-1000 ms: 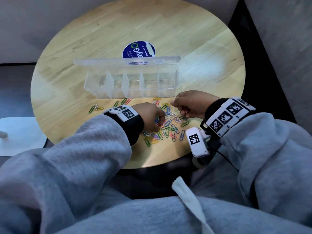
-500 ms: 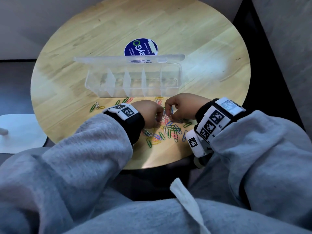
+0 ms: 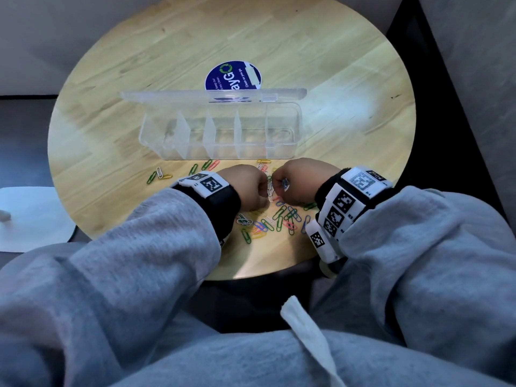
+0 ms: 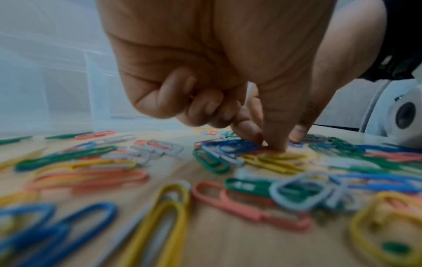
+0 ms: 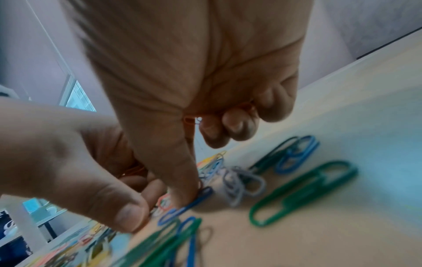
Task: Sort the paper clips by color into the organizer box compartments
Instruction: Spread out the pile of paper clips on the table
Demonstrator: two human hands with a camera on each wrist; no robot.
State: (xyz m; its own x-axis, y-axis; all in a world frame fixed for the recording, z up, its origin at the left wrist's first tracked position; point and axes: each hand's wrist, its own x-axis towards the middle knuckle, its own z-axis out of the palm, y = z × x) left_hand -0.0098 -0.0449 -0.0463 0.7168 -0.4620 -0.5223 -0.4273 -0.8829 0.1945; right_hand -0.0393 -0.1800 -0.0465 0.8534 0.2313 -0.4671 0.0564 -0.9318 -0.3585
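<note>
A heap of coloured paper clips (image 3: 279, 219) lies on the round wooden table near its front edge. The clear organizer box (image 3: 223, 155) stands behind it with the lid open, and its compartments look empty. My left hand (image 3: 251, 188) and right hand (image 3: 298, 180) sit as fists, almost touching, over the far side of the heap. In the right wrist view my right hand (image 5: 189, 196) keeps orange-pink clips (image 5: 189, 120) under its curled fingers and presses its thumb tip on a blue clip (image 5: 182, 210). In the left wrist view my left hand (image 4: 265, 142) pinches down into the heap, its other fingers curled.
A few stray clips (image 3: 159, 174) lie left of the heap, others by the box's front wall. A blue round sticker (image 3: 233, 75) shows behind the lid. A white surface (image 3: 28, 216) stands lower left, beyond the table edge. Bare wood surrounds the box.
My right hand has moved left and come down beside my left hand over the heap. The left hand has stayed about where it was.
</note>
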